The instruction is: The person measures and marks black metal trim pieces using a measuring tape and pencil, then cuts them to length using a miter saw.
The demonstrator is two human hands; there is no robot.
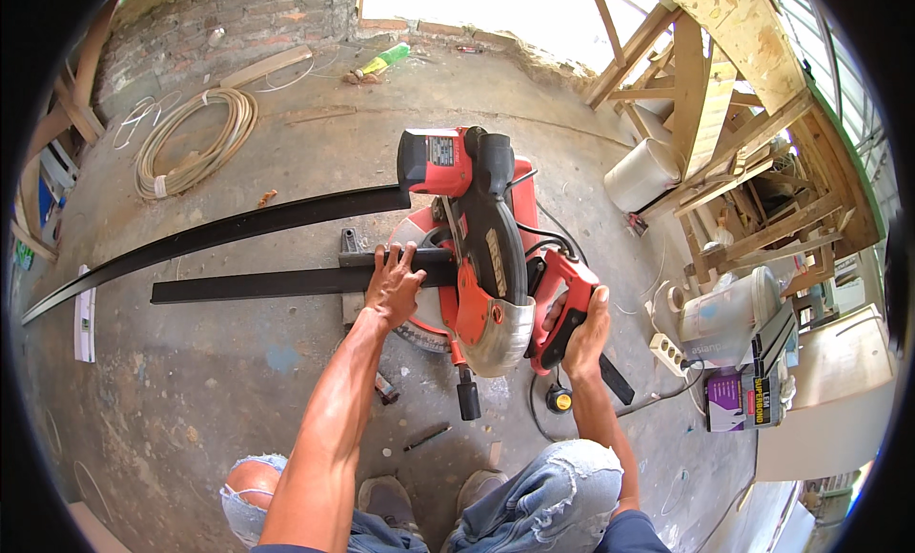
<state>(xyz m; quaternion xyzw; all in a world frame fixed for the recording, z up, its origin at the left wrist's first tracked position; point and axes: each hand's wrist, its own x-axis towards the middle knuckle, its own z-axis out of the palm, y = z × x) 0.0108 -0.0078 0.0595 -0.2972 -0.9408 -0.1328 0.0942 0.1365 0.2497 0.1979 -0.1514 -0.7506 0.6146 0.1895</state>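
A red and black miter saw [500,257] stands on the floor in front of me, its head over the round base. My left hand [393,284] lies across a straight black bar [257,286] and holds it against the saw's grey metal fence [355,256], fingers over the top. The bar's right end runs under the saw head, where the blade guard hides it. My right hand [586,336] is wrapped round the saw's red and black handle [560,310]; its fingertips are partly hidden. Beyond the bar a longer black strip [229,221] stretches left from behind the saw motor.
A coiled hose [195,143] and a green bottle [386,59] lie at the back. To the right are a white bucket [643,174], stacked wood [762,191], a power strip [668,354] and a purple-grey box [743,400]. A pencil [427,438] lies before my feet.
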